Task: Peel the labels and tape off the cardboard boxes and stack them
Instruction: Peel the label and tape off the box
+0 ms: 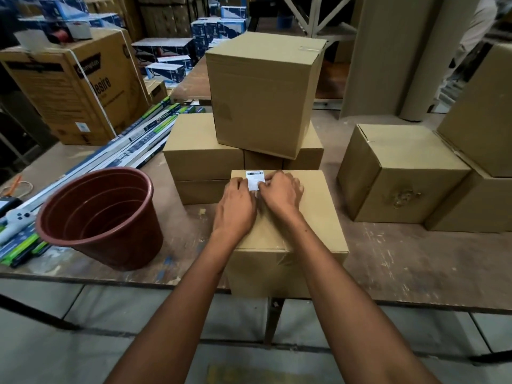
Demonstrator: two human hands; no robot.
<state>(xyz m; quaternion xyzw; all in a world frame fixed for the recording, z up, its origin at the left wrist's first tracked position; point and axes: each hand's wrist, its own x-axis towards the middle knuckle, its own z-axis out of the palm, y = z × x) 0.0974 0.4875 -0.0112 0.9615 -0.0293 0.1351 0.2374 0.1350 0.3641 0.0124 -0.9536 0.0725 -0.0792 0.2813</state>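
Right hand (281, 191) pinches white paper label (255, 180) on matte cardboard box (310, 217).

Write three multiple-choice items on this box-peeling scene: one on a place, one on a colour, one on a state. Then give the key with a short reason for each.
1. Where does the white label sit on the near box?
A. On its top, at the far edge
B. On its front face
C. On its right side

2. What colour is the bucket on the table?
A. Blue
B. Reddish brown
C. White

3. What are the hands doing?
A. Both hang idle off the box
B. One lifts the bucket
C. Both work at the label's near edge

Key:
1 A: the label lies on the top panel, close to the far edge.
2 B: the bucket's wall and rim are reddish brown.
3 C: the left hand and right hand meet at the label, fingers at its lower edge.
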